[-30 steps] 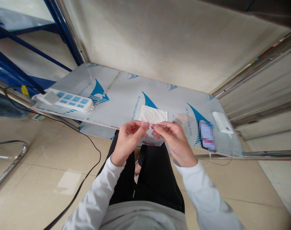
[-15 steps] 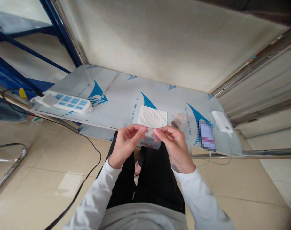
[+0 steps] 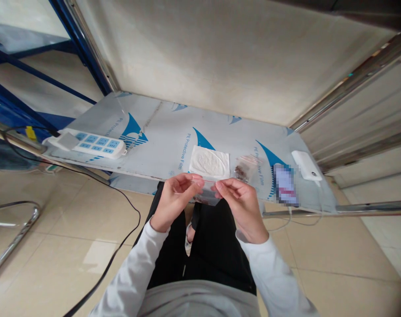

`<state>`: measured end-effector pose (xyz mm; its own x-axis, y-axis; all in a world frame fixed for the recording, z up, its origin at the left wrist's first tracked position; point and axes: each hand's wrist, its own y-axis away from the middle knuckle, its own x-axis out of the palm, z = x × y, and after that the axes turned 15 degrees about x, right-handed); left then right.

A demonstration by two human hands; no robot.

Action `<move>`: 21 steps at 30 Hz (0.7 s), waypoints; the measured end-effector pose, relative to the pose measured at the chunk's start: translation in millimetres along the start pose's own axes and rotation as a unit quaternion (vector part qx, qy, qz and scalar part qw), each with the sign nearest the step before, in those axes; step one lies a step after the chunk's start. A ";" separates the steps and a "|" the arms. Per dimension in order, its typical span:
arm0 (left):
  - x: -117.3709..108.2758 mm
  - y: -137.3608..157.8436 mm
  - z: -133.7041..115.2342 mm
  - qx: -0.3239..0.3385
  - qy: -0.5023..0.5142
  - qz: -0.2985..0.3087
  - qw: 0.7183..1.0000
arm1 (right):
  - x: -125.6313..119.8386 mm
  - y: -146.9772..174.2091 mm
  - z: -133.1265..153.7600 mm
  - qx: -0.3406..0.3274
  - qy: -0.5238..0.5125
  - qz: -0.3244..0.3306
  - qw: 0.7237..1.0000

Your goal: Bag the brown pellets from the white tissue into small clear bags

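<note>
Between my hands hangs a small clear zip bag (image 3: 207, 197) with a red line along its top edge and something dark near its bottom. My left hand (image 3: 178, 198) pinches the bag's top edge at the left, thumb against fingers. At the right end of the same edge, my right hand (image 3: 242, 203) pinches it too. Just beyond the bag, a folded white tissue (image 3: 209, 162) lies flat on the metal shelf (image 3: 161, 145). A second clear zip bag (image 3: 245, 167) with small brown bits inside rests to the tissue's right.
A white power strip (image 3: 99, 144) sits at the shelf's left end, its black cable running down to the floor. On the right lie a pixelated phone (image 3: 285, 185) and a white power bank (image 3: 306, 165) with a cable. A wall rises behind the shelf.
My right hand's grip has shifted slightly along the bag's top edge, and the red line shows a little lower. The bag stays between both hands; the items on the shelf have not moved.
</note>
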<state>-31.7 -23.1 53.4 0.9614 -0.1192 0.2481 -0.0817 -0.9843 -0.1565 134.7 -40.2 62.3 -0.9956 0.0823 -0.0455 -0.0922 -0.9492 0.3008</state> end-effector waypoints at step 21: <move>6.6 5.8 16.0 0.033 -0.060 0.057 0.996 | 3.3 5.8 -16.7 0.009 -0.001 0.049 0.999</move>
<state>-21.7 -27.5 38.9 0.9719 -0.2087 0.1088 -0.1778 -0.9540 -0.2413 131.2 -50.5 48.1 -0.9999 -0.0093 -0.0131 0.0046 -0.9472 0.3207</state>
